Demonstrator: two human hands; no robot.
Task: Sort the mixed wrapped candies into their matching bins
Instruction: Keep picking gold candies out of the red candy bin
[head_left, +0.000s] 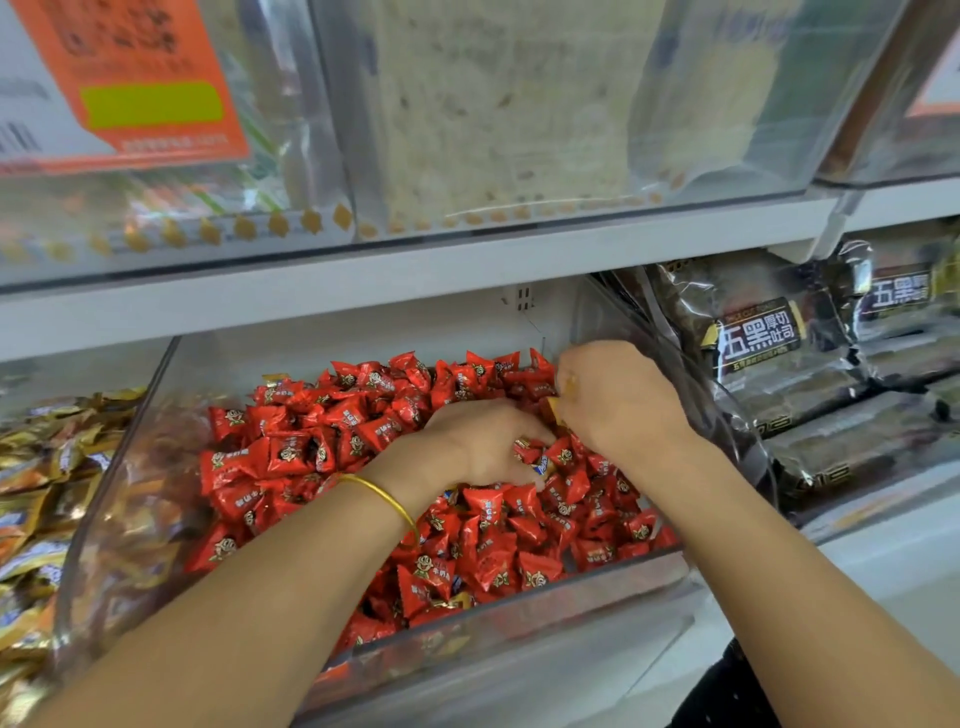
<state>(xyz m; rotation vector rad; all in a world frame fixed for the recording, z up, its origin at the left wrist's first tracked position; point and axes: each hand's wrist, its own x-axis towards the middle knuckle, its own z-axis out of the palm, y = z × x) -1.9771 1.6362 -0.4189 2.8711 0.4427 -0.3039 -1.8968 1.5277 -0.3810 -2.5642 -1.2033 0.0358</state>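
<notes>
1. Nearest, the clear plastic bin (519, 618) has a low front wall. Both forearms pass over it to reach inside.
2. The bin is heaped with red triangular wrapped candies (291, 452). A gold-edged wrapper (457, 601) shows near the front wall, probably another stray to pull out.
3. The left hand (478, 447), with a thin gold bangle (384, 496) on its wrist, is dug into the middle of the heap. Its fingers and thumb are curled around a small blue-and-gold wrapped candy (542, 466), seemingly pinching it free of the red ones. The blue-and-gold candy is not yet out of the bin.
4. Just beyond, the right hand (618, 400) is closed into a loose fist around yellow-wrapped pieces (554, 407). It hovers over the back right corner, likely as a holding place for collected strays.
5. To the left, a neighbouring bin of gold wrapped candies (41, 467) looks like the strays' matching home.
6. To the right lie dark plastic packs of sliced bread (769, 353), which have no part in the sorting.
7. Farthest, on the shelf above, stand clear bins of pale baked goods (519, 104) and an orange sign (140, 78).
</notes>
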